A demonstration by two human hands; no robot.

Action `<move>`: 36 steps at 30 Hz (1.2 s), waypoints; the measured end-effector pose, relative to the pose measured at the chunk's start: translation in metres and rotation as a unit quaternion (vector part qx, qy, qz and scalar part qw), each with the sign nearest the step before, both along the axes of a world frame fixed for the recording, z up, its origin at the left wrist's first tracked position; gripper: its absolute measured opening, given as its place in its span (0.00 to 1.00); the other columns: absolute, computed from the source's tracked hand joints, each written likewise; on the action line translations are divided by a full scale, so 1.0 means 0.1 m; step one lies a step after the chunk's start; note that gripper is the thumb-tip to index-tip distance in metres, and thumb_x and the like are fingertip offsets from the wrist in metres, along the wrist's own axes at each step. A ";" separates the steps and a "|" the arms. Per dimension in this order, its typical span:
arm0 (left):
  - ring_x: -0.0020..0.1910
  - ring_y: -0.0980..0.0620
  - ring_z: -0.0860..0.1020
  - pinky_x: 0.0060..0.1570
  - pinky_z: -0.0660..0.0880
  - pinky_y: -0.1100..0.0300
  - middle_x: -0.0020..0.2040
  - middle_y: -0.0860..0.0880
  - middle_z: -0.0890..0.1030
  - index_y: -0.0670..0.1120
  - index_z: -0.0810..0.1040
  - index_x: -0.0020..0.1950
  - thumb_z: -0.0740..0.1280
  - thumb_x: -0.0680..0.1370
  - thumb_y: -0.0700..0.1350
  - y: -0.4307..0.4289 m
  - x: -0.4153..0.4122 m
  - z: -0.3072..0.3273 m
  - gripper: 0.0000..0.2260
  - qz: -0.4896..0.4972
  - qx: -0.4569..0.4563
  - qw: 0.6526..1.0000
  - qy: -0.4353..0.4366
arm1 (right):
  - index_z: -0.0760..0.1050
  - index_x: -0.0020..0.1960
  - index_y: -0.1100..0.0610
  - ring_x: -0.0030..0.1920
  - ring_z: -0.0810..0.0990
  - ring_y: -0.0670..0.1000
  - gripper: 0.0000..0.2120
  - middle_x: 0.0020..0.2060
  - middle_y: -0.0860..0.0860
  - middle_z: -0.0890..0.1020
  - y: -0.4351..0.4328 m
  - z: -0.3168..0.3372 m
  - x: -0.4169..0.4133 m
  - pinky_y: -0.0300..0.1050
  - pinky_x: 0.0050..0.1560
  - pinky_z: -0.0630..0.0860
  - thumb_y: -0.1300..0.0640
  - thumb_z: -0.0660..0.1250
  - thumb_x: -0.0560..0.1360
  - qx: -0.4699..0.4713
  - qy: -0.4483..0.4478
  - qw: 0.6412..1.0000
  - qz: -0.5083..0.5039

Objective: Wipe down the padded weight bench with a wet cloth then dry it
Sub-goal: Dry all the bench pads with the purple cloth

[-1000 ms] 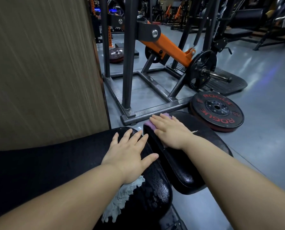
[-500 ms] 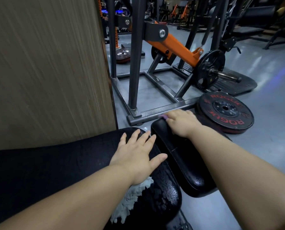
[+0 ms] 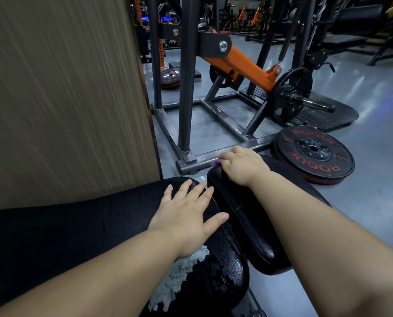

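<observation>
Two grips: left hand (image 3: 186, 216) flat (released); right hand (image 3: 243, 167) clutches purple cloth (image 3: 216, 162) at far edge of seat pad (image 3: 241, 225).

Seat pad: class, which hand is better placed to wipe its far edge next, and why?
Right. The right hand curls over that edge on the purple cloth; the left hand lies flat on the back pad.

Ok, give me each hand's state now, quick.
Left hand: open, flat on the bench pad, grey cloth under its wrist.
Right hand: gripping the purple cloth on the smaller pad.
</observation>
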State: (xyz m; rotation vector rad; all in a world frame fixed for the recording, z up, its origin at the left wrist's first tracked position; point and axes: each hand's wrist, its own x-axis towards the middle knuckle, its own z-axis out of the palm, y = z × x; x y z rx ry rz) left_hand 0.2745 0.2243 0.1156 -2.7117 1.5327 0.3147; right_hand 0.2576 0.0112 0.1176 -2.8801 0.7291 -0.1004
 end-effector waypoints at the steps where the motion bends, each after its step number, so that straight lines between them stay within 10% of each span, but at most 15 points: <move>1: 0.78 0.53 0.38 0.75 0.38 0.43 0.79 0.57 0.43 0.56 0.44 0.79 0.39 0.76 0.70 0.00 0.00 0.00 0.34 -0.001 -0.001 1.000 0.000 | 0.72 0.66 0.46 0.65 0.68 0.56 0.19 0.62 0.52 0.73 0.02 -0.01 -0.01 0.49 0.66 0.60 0.48 0.49 0.81 0.003 -0.007 1.000 0.010; 11: 0.78 0.53 0.38 0.75 0.38 0.43 0.79 0.57 0.43 0.56 0.44 0.79 0.39 0.76 0.70 -0.01 0.02 0.01 0.35 -0.002 -0.001 1.000 -0.002 | 0.80 0.50 0.44 0.54 0.76 0.50 0.16 0.37 0.43 0.76 0.17 0.11 0.12 0.46 0.54 0.69 0.51 0.53 0.78 0.067 0.033 0.993 0.096; 15: 0.77 0.54 0.37 0.75 0.36 0.44 0.79 0.58 0.42 0.56 0.43 0.79 0.39 0.76 0.70 0.01 0.01 0.02 0.34 -0.003 0.001 1.000 0.004 | 0.73 0.64 0.52 0.64 0.72 0.55 0.18 0.61 0.53 0.77 -0.11 0.22 0.11 0.50 0.63 0.68 0.53 0.50 0.81 0.023 0.113 0.993 -0.002; 19: 0.77 0.53 0.36 0.75 0.36 0.44 0.79 0.58 0.42 0.56 0.42 0.79 0.38 0.76 0.70 0.00 0.01 0.01 0.34 -0.006 -0.001 1.000 0.005 | 0.75 0.61 0.52 0.64 0.72 0.57 0.19 0.64 0.55 0.76 -0.16 0.17 0.09 0.51 0.61 0.67 0.50 0.49 0.80 0.003 0.097 0.995 -0.019; 26: 0.77 0.54 0.35 0.73 0.34 0.41 0.79 0.59 0.40 0.59 0.39 0.78 0.40 0.77 0.69 0.00 0.00 0.02 0.32 -0.015 -0.009 1.000 0.004 | 0.80 0.51 0.45 0.51 0.75 0.49 0.18 0.34 0.44 0.76 0.11 0.12 0.21 0.45 0.51 0.69 0.52 0.51 0.78 0.071 0.088 0.989 0.099; 36: 0.78 0.55 0.39 0.75 0.35 0.50 0.80 0.56 0.45 0.53 0.44 0.80 0.44 0.81 0.65 -0.47 -0.12 0.20 0.31 -0.057 -0.031 0.998 0.020 | 0.73 0.63 0.51 0.65 0.71 0.57 0.21 0.65 0.55 0.74 -0.57 0.13 0.08 0.54 0.65 0.67 0.51 0.49 0.77 0.027 0.143 0.989 -0.019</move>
